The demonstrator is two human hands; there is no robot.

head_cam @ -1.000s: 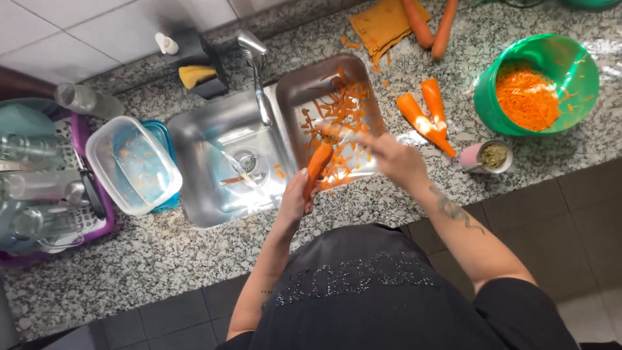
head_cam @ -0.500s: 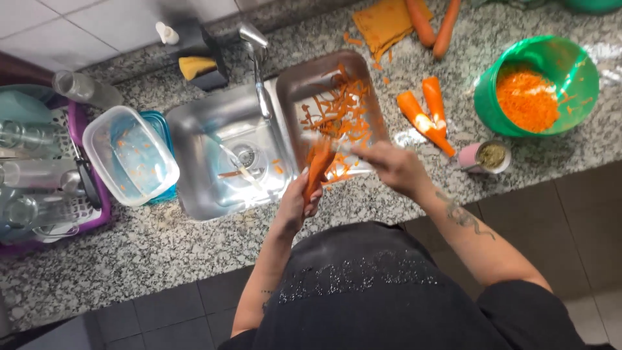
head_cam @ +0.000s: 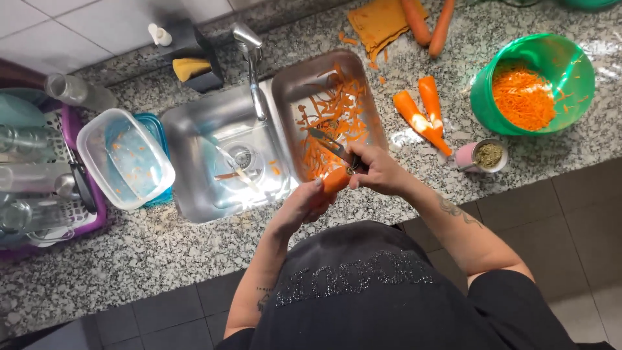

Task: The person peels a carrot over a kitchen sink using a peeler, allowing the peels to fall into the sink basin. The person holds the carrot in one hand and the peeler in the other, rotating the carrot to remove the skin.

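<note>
Granite counter [head_cam: 162, 253] runs across the frame, with dark floor tiles along its near edge and pale wall tiles behind it. Nearest the person, a bare strip of counter lies between that near edge and the sink [head_cam: 220, 162].

Left hand [head_cam: 304, 204]: fingers closed around the lower end of a carrot [head_cam: 335, 180], held over the front rim of the right-hand basin [head_cam: 324, 78]. The carrot's long axis runs diagonally, low end toward the person's left, upper end toward the right hand.

Right hand [head_cam: 379, 170]: closed on the handle of a peeler [head_cam: 330, 146], whose blade end points away from the person and to the left, over the basin. The two hands are just beside each other, with the carrot between them.

Basin contents: a heap of orange peelings [head_cam: 327, 120]. The left basin holds a utensil near the drain; the tap [head_cam: 249, 58] stands between the two.

Right of the hands: two peeled carrots [head_cam: 421, 110] lie on the counter, a small cup [head_cam: 483, 155] near them, and a green bowl [head_cam: 538, 81] of grated carrot beyond.

Left side: a clear tub [head_cam: 123, 159] borders the sink, beside a purple rack [head_cam: 45, 175] of glassware.

Far edge: an orange cloth [head_cam: 379, 23] and two unpeeled carrots [head_cam: 427, 23].
</note>
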